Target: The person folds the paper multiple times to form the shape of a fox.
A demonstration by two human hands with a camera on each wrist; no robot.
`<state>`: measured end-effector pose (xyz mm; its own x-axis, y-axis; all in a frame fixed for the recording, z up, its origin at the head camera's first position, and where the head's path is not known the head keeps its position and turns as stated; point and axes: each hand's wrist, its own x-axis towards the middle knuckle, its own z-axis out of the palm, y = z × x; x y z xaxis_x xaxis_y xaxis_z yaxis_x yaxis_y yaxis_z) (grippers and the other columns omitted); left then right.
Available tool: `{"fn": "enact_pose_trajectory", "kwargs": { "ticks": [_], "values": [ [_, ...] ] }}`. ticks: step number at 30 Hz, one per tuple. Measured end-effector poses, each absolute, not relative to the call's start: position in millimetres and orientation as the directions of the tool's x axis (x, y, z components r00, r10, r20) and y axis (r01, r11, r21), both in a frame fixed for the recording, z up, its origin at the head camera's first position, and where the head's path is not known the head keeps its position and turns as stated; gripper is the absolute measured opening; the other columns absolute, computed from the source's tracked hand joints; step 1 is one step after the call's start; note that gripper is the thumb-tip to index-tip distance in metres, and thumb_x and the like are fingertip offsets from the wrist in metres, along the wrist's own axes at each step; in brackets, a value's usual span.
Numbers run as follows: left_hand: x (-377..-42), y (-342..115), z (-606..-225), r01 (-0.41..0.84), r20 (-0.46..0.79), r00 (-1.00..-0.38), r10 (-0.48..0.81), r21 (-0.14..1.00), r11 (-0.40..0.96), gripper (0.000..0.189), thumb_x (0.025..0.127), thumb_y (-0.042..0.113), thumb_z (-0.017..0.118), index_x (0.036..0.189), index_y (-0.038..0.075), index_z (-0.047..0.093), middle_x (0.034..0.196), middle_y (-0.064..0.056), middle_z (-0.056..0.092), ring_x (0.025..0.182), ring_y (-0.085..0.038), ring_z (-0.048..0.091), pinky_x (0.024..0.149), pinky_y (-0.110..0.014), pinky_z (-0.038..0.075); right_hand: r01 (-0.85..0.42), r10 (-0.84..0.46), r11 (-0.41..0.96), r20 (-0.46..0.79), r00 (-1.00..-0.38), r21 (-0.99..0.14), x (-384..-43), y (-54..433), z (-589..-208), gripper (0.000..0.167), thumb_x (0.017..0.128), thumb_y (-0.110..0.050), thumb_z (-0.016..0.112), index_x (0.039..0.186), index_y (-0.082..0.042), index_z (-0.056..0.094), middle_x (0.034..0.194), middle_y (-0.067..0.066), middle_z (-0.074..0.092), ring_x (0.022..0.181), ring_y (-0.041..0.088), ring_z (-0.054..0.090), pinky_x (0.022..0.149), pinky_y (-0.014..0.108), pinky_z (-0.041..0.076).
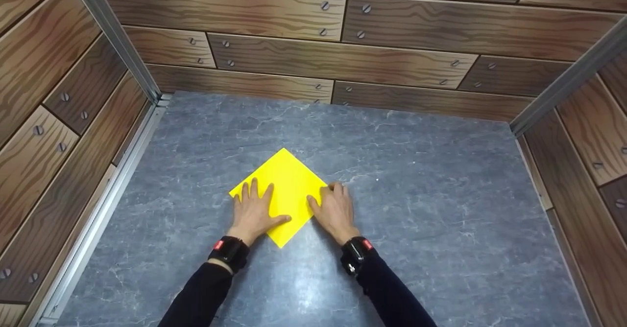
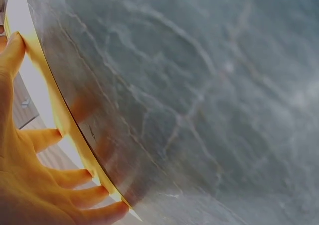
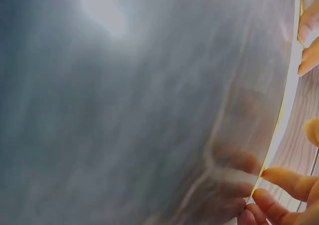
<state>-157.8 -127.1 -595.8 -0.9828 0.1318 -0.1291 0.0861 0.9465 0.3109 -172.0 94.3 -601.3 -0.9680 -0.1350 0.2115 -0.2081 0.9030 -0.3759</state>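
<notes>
Yellow paper (image 1: 294, 180), head view: A square sheet lies on a gray-blue marbled surface (image 1: 441, 195), turned so that one corner points toward the person and another toward the back wall (image 1: 274, 13).
Left hand (image 1: 252, 214), head view: Fingers spread, it rests on the left part of the sheet, thumb reaching toward the near corner; its grip is released, the palm side down.
Right hand (image 1: 337, 209), head view: Fingers bent, it covers the sheet's right corner, thumb on the yellow face. Whether it pinches the corner or only presses it, one cannot tell.
Wrists, head view: A black device (image 1: 230, 253) with a red mark sits on the left wrist, a matching unit (image 1: 356, 254) on the right, above dark sleeves (image 1: 394, 292).
Enclosure, head view: Wood-print planks with screw heads line the back and both sides, and gray metal posts (image 1: 115, 38) stand at the corners.
Sheet's edge, left wrist view: The paper appears as a thin, bright band, four left fingertips spaced along it and the thumb farther up.
Sheet's edge, right wrist view: Right-hand fingertips meet the narrow edge low in the frame, their reflections showing on the glossy surface; other fingers touch the band higher up.
</notes>
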Motion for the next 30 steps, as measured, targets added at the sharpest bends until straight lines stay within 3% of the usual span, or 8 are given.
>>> {"fn": "enact_pose_trajectory", "kwargs": {
  "ticks": [8, 11, 14, 19, 23, 27, 30],
  "values": [
    [-156.4, -123.9, -596.4, 0.093, -0.111, -0.985, 0.132, 0.302, 0.949, 0.103, 0.081, 0.072, 0.073, 0.159, 0.012, 0.042, 0.164, -0.032, 0.023, 0.15, -0.053, 0.021, 0.115, -0.073, 0.025, -0.228, -0.178, 0.881, 0.156, -0.972, -0.414, -163.7, 84.6, -596.0, 0.048, 0.098, -0.043, 0.067, 0.114, 0.001, 0.075, 0.121, 0.023, 0.061, 0.107, 0.038, 0.054, 0.091, 0.048, 0.047],
    [-155.8, -122.5, -595.9, 0.093, -0.114, -0.984, 0.134, 0.309, 0.947, 0.103, 0.082, 0.072, 0.072, 0.159, 0.012, 0.041, 0.164, -0.032, 0.022, 0.15, -0.053, 0.02, 0.115, -0.072, 0.024, -0.177, -0.157, 0.832, 0.084, -0.984, -0.526, -163.4, 82.5, -589.7, 0.051, 0.099, -0.048, 0.064, 0.125, -0.004, 0.071, 0.127, 0.02, 0.06, 0.114, 0.037, 0.055, 0.097, 0.049, 0.046],
    [-155.4, -121.1, -595.4, 0.096, -0.114, -0.984, 0.137, 0.304, 0.948, 0.103, 0.082, 0.072, 0.072, 0.159, 0.012, 0.041, 0.164, -0.032, 0.022, 0.151, -0.053, 0.02, 0.115, -0.072, 0.024, -0.071, -0.099, 0.716, 0.0, -0.995, -0.695, -167.6, 83.7, -582.2, 0.053, 0.1, -0.049, 0.063, 0.132, -0.007, 0.065, 0.126, 0.016, 0.063, 0.109, 0.035, 0.061, 0.098, 0.048, 0.048],
    [-154.5, -117.5, -594.5, 0.11, -0.109, -0.983, 0.147, 0.295, 0.949, 0.104, 0.081, 0.073, 0.072, 0.159, 0.012, 0.042, 0.164, -0.032, 0.022, 0.15, -0.053, 0.02, 0.115, -0.072, 0.025, 0.085, 0.024, 0.467, -0.083, -0.996, -0.88, -178.1, 91.5, -570.7, 0.05, 0.102, -0.04, 0.064, 0.135, -0.004, 0.055, 0.12, 0.016, 0.066, 0.099, 0.03, 0.067, 0.09, 0.043, 0.055],
    [-153.2, -113.2, -594.6, 0.121, -0.106, -0.982, 0.159, 0.303, 0.945, 0.104, 0.08, 0.074, 0.073, 0.159, 0.013, 0.042, 0.164, -0.032, 0.022, 0.15, -0.053, 0.021, 0.115, -0.072, 0.024, 0.117, 0.105, 0.453, -0.077, -0.991, -0.884, -183.5, 103.6, -566.4, 0.038, 0.1, -0.026, 0.067, 0.127, 0.001, 0.064, 0.108, 0.015, 0.069, 0.093, 0.026, 0.065, 0.081, 0.038, 0.054],
    [-151.9, -108.8, -594.8, 0.119, -0.121, -0.979, 0.165, 0.318, 0.94, 0.104, 0.081, 0.075, 0.071, 0.16, 0.014, 0.041, 0.166, -0.03, 0.02, 0.151, -0.052, 0.019, 0.117, -0.071, 0.023, 0.113, 0.139, 0.555, -0.041, -0.989, -0.824, -184.2, 120.1, -565.6, 0.018, 0.097, -0.018, 0.07, 0.106, -0.003, 0.077, 0.095, 0.008, 0.074, 0.084, 0.022, 0.066, 0.076, 0.035, 0.053],
    [-151.7, -105.2, -593.8, 0.124, -0.119, -0.978, 0.171, 0.328, 0.937, 0.103, 0.081, 0.075, 0.07, 0.16, 0.015, 0.04, 0.166, -0.028, 0.02, 0.151, -0.051, 0.02, 0.117, -0.07, 0.024, 0.1, 0.145, 0.628, -0.01, -0.989, -0.772, -183.2, 133.9, -566.8, 0.016, 0.097, -0.018, 0.071, 0.102, -0.004, 0.078, 0.092, 0.008, 0.075, 0.082, 0.023, 0.067, 0.076, 0.037, 0.054]
  ]
}}
